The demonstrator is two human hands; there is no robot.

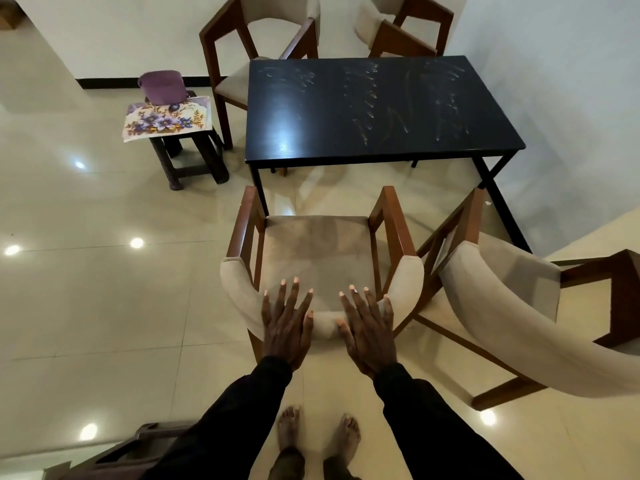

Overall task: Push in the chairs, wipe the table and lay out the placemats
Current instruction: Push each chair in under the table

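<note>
Both flat hands, left hand and right hand, press the chair back, ready to push it under the tabletop.

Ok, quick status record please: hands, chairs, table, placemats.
table: bare, streaky
near chair: facing table, not pushed in
left hand: flat on its backrest
right hand: flat beside it, same backrest
right chair: angled, away from table
far left chair, far right chair: by table's far edge
placemats: on stool, not laid out
</note>
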